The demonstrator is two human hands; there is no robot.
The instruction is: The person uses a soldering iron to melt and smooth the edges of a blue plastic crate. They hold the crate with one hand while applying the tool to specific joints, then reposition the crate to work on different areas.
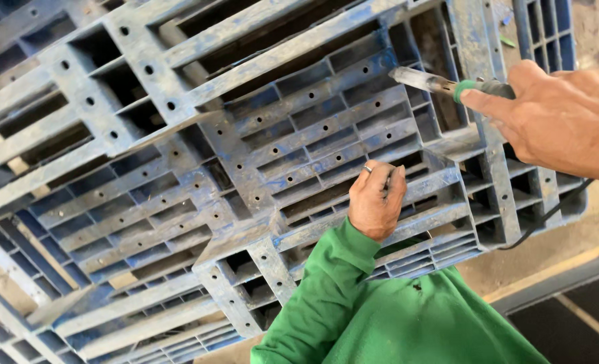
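A worn blue plastic pallet (178,168) with ribs and small holes fills most of the head view. My left hand (377,202), in a green sleeve and with a ring on one finger, rests on a pallet rib, its fingers closed around a thin dark strip (388,179). My right hand (555,121) comes in from the right. It grips a heating iron (441,83) with a green collar and a metal barrel. The iron's tip points left and sits just above a pallet rib, higher up than my left hand.
A black cable (549,214) runs from the iron down across the pallet's right edge. Part of a second blue pallet (549,30) shows at the top right. Bare concrete floor (549,259) and a grey raised edge (562,283) lie at the lower right.
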